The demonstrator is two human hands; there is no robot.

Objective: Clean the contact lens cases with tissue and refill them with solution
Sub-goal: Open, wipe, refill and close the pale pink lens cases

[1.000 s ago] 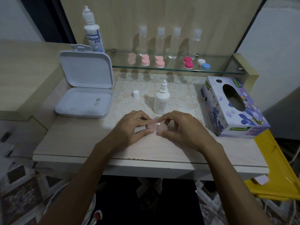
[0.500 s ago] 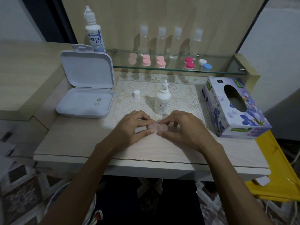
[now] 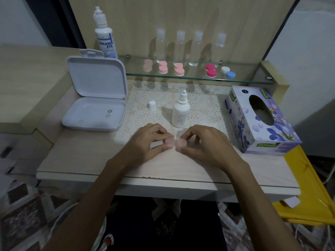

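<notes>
Head view: at far left on our desk (image 3: 81, 156) lies the white box (image 3: 95, 113), lid raised, two small lenses (image 3: 108, 113) inside. Behind it stands a tall solution bottle (image 3: 104, 36). Moving right, a loose white cap (image 3: 152, 105) and an uncapped small bottle (image 3: 180, 111) sit on the lace mat (image 3: 204, 107). In front, our left hand (image 3: 147, 142) and right hand (image 3: 203, 144) each pinch one lid of the pale pink lens case (image 3: 175, 141), just above the desk. Behind, more cases (image 3: 179, 69) line the glass shelf (image 3: 244, 77). The tissue box (image 3: 261, 120) is at right.
</notes>
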